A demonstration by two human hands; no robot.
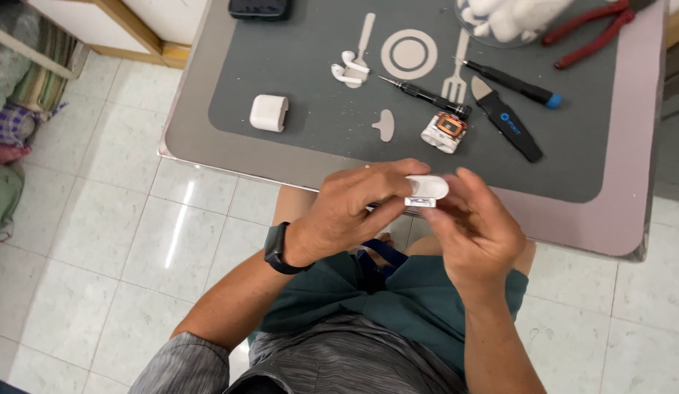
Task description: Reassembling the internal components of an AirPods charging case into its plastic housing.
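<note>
Both my hands meet just in front of the table edge, holding a small white earbud-case shell (426,190) between their fingertips. My left hand (354,208), with a black watch on its wrist, grips the shell from the left. My right hand (474,233) pinches it from the right and below. On the grey mat (310,117) lie a white case half (269,112), two white earbuds (350,69), and the case's inner block with an orange-brown part (445,130).
On the mat also lie a thin black screwdriver (426,93), a blue-tipped screwdriver (511,82), a black pry tool (507,120), red-handled pliers (591,33), a clear bowl of white items (500,18) and a dark phone (259,7). Tiled floor lies to the left.
</note>
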